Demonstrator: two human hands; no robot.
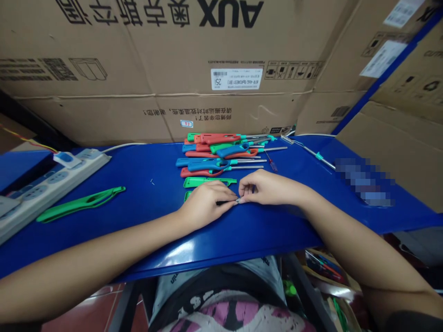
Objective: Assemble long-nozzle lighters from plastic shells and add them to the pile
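Observation:
My left hand [205,204] and my right hand [265,186] meet over the blue table, each closed in a pinch. Between their fingertips is a tiny greyish piece [238,200], too small to name. Just beyond the fingers lies a green lighter casing [195,182]. Another green part is mostly hidden behind my left hand. Farther back, several long-nosed lighters [207,163] in red, blue and green are piled with their metal tubes pointing right. A small screwdriver [272,164] rests by the tubes.
At left, a white power strip [69,177] stands near a loose green casing half [81,204]. Cardboard [166,69] walls the back. A metal tube with a turquoise collar [320,157] lies at right beside a blurred-out item [365,182]. Tiny scraps [152,181] lie left of the pile.

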